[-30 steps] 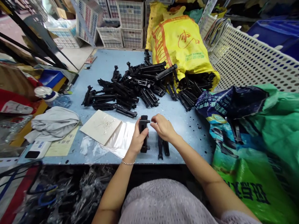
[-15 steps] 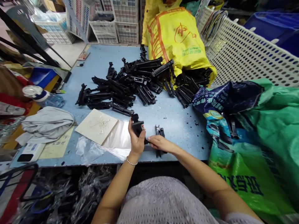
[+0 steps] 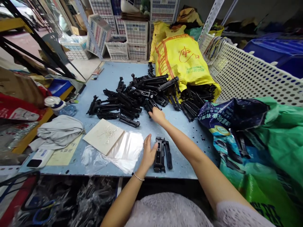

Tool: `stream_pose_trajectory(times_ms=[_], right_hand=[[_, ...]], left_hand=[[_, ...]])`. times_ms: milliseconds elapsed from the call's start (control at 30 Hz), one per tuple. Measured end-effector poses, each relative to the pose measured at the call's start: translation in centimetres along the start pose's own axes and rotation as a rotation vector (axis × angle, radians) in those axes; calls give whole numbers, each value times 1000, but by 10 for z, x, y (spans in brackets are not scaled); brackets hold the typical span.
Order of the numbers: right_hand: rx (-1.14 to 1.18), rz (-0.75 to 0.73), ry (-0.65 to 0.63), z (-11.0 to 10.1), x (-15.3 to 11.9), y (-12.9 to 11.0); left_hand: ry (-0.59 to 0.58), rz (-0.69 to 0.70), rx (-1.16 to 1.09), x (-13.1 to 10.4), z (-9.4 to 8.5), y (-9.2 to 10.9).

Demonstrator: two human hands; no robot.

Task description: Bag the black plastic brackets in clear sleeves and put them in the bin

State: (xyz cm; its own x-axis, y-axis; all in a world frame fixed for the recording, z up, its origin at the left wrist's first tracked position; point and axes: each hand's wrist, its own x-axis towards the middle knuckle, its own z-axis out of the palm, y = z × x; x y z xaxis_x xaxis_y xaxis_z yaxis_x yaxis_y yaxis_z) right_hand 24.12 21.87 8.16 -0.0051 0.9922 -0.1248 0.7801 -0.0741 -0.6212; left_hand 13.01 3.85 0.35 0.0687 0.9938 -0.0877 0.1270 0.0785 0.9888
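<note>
My left hand [image 3: 149,152] is open, its fingers up and thumb apart, at the left side of a long black plastic part [image 3: 160,156] near the table's front edge. A narrower black part [image 3: 168,155] lies against that one on the right. Farther forward, my right hand [image 3: 158,116] reaches the near side of a pile of black plastic parts [image 3: 129,97]. Its fingers are closed on one black plastic part [image 3: 149,105] there; the fingertips are partly hidden.
A yellow sack [image 3: 182,60] spills more black parts at the back. Left of my hands lie a pale square board [image 3: 104,136], clear plastic film [image 3: 127,148] and a grey cloth [image 3: 59,130]. A blue-green bag [image 3: 224,138] and a white perforated crate [image 3: 255,74] stand on the right.
The black part held between both hands is now out of them. Two parts lie side by side at the front. My right hand has moved forward to the pile; my left has opened.
</note>
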Motion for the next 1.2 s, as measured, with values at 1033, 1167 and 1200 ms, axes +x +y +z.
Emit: stream_pose_trajectory(times_ms=[1033, 1167, 1200], right_hand=[[-255, -337, -87, 11, -110, 40], [-271, -69, 232, -5, -2, 36], [-279, -33, 218, -6, 15, 35]], left_hand=[[159, -70, 1, 22, -36, 15], [180, 69, 224, 4, -10, -10], [180, 94, 238, 2, -5, -12]])
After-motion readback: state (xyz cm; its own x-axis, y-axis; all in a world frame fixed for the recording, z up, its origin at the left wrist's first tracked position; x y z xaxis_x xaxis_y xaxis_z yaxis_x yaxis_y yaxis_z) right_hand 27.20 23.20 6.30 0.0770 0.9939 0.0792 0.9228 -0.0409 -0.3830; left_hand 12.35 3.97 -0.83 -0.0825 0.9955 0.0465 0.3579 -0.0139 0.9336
